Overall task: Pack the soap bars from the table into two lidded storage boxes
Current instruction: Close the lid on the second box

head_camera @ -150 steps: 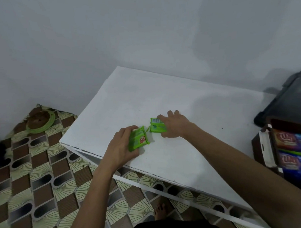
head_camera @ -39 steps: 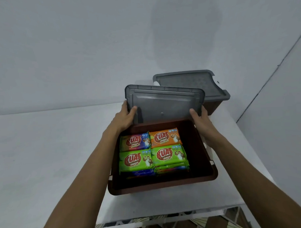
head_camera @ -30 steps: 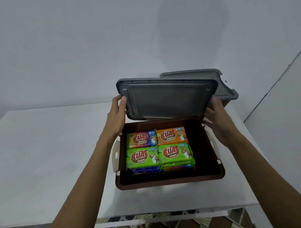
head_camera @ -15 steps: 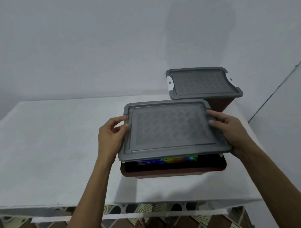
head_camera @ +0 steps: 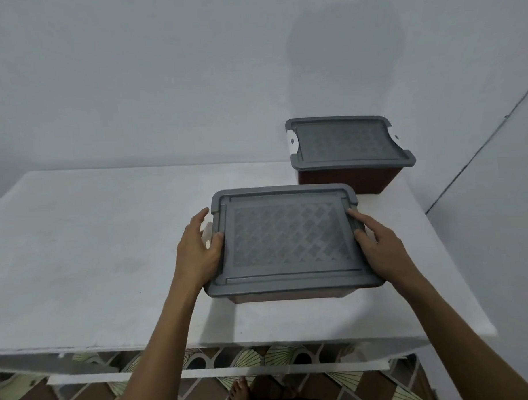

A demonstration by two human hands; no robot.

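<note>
Judging by the stiff, smooth plastic, expect the near brown plastic storage box [head_camera: 290, 295] on the white surface [head_camera: 94, 250] to handle rigid, slippery and, if fully packed, weighty; best taken low at both short ends, by the white side latch [head_camera: 208, 231], not by the grey lattice-patterned lid [head_camera: 288, 238] alone. Left grip [head_camera: 197, 253] wide, thumb on the lid's left edge, fingers straight beside the latch; right grip [head_camera: 378, 243] wide, straight fingers pressing its right edge. Counted: two boxes, two lids, both on, the far brown box [head_camera: 346, 179] behind at the right; zero soap bars visible, presumably inside.
</note>
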